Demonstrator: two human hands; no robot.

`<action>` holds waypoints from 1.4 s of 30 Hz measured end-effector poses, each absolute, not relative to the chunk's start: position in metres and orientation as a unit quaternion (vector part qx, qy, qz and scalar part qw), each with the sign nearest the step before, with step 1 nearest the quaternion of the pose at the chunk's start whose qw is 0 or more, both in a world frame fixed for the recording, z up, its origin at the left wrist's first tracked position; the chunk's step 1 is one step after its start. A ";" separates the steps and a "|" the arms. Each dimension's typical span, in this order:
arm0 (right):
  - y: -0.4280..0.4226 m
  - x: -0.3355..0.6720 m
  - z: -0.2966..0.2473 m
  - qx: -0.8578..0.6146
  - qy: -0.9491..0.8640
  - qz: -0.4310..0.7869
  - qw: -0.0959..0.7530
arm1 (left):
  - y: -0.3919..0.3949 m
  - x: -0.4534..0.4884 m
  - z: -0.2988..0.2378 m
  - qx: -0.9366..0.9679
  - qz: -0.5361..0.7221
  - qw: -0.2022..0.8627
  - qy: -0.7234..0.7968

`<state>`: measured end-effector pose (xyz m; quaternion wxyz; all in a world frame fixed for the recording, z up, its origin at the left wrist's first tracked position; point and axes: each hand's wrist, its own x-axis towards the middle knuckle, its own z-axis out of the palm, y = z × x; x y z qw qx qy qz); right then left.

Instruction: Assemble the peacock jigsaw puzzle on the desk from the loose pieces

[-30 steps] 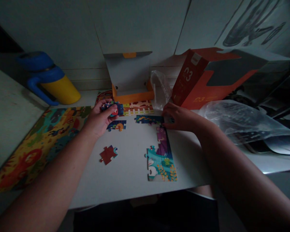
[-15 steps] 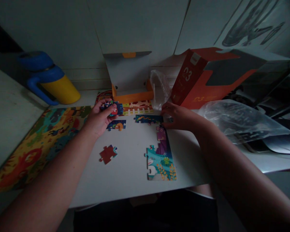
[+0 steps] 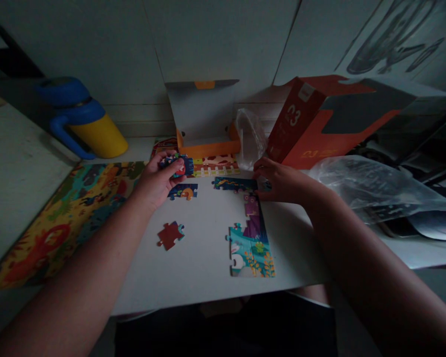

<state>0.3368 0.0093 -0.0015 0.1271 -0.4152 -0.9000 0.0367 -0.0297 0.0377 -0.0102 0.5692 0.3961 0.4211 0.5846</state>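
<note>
My left hand (image 3: 159, 181) is closed round a small stack of puzzle pieces (image 3: 184, 166), the thumb pressed on top. Beneath it a dark blue puzzle piece with an orange shape (image 3: 188, 192) lies on the table. My right hand (image 3: 278, 181) curls at the upper right corner of the joined puzzle, thumb and fingers about a puzzle piece (image 3: 266, 185) mostly hidden by the hand. From there a dark blue strip (image 3: 232, 183) runs left, and a joined column (image 3: 254, 248) with a purple animal, a frog and a rabbit runs down. A loose reddish-brown piece (image 3: 171, 235) lies apart.
A finished-looking animal picture (image 3: 55, 223) covers the table's left side, beside a blue and yellow jug (image 3: 100, 134). Behind the hands are an open orange box (image 3: 210, 148), another puzzle (image 3: 219, 163) and clear plastic (image 3: 250, 139). An orange-red box (image 3: 312, 129) and plastic bag (image 3: 379, 183) stand right.
The whole view has shifted slightly, so everything sits a little further right. Both hands keep nearly the same place and grip; the puzzle pieces look unmoved.
</note>
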 end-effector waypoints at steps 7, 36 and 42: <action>0.004 0.336 0.001 -0.423 -0.896 0.039 0.128 | 0.039 -0.030 -0.011 0.397 0.585 0.568 0.421; 0.002 0.332 0.002 -0.428 -0.895 0.057 0.113 | 0.039 -0.031 -0.012 0.396 0.588 0.566 0.421; -0.004 0.330 0.006 -0.438 -0.888 0.082 0.114 | 0.039 -0.030 -0.011 0.399 0.587 0.563 0.423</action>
